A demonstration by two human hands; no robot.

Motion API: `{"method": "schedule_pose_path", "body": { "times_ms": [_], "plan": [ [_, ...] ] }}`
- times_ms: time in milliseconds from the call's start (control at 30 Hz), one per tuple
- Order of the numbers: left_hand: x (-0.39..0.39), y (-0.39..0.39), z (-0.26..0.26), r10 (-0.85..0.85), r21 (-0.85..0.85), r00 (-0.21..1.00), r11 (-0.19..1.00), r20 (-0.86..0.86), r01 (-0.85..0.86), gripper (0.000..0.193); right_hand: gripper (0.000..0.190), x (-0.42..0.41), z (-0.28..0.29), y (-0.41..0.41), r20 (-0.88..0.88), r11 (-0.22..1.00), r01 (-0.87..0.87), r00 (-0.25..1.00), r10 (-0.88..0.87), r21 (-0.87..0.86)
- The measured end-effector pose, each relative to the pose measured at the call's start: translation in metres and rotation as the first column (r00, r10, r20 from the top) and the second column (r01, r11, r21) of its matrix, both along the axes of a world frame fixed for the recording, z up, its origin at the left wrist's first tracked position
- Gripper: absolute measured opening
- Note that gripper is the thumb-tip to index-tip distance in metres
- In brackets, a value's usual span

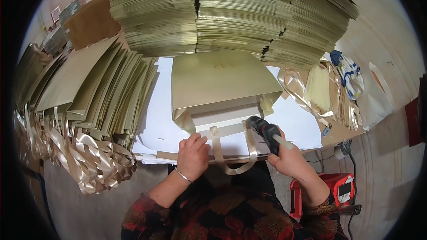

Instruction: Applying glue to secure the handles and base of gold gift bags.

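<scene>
A gold paper bag (223, 76) lies on its side before me, its mouth facing me and its white inside showing. Loops of satin ribbon (252, 145) form a handle that hangs from the near rim over the table edge. A pale reinforcing strip (230, 133) runs along that rim, with a glossy spot by one ribbon end. My left hand (194, 151) grips the rim left of the handle; its thumb is hidden. In my right hand (288, 158) is a black hot glue gun (267, 131), nozzle over the other ribbon end. A glue stick (283, 142) juts from its back.
Tall stacks of flat gold bags (247, 16) wall off the back. Finished-looking bags (96, 86) with dangling ribbons (96, 163) crowd the left. Ribbon bundles (343, 106) and pale strips (317, 86) lie at right. White paper (290, 126) covers the table; a red stool (333, 186) stands below.
</scene>
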State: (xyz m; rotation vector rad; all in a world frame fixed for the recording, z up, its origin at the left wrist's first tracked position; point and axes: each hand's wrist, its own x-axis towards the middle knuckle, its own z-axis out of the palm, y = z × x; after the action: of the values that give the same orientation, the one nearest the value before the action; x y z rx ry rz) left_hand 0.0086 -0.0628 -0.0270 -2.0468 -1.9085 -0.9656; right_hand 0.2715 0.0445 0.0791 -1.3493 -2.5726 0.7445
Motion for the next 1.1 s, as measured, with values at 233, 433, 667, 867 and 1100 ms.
{"method": "schedule_pose_path", "body": {
  "times_ms": [233, 433, 667, 867, 1100],
  "plan": [
    [-0.011, 0.020, 0.017, 0.009, -0.001, 0.971, 1.000, -0.240, -0.009, 0.025, 0.053, 0.096, 0.000, -0.001, -0.499, 0.914, 0.335, 0.766, -0.405, -0.228],
    [-0.021, 0.039, 0.027, -0.070, 0.130, 0.985, 0.987, -0.157, 0.091, 0.024, 0.075, 0.233, -0.007, 0.039, -0.324, 0.530, 0.828, 0.559, -0.763, 0.181],
    [-0.028, 0.042, 0.026, -0.007, 0.151, 0.998, 0.988, -0.054, 0.016, 0.018, 0.073, 0.342, -0.054, 0.087, -0.185, 0.384, 0.922, 0.385, -0.904, 0.041],
    [-0.043, 0.060, 0.022, 0.085, 0.134, 0.987, 0.989, -0.138, -0.067, 0.020, 0.052, 0.312, -0.036, 0.121, -0.057, 0.371, 0.876, 0.407, -0.912, 0.308],
    [-0.050, 0.073, 0.013, 0.099, -0.010, 0.975, 0.995, -0.199, -0.103, 0.022, 0.054, 0.044, -0.074, 0.076, -0.315, 0.851, 0.154, 0.949, 0.014, 0.503]
  ]
}}
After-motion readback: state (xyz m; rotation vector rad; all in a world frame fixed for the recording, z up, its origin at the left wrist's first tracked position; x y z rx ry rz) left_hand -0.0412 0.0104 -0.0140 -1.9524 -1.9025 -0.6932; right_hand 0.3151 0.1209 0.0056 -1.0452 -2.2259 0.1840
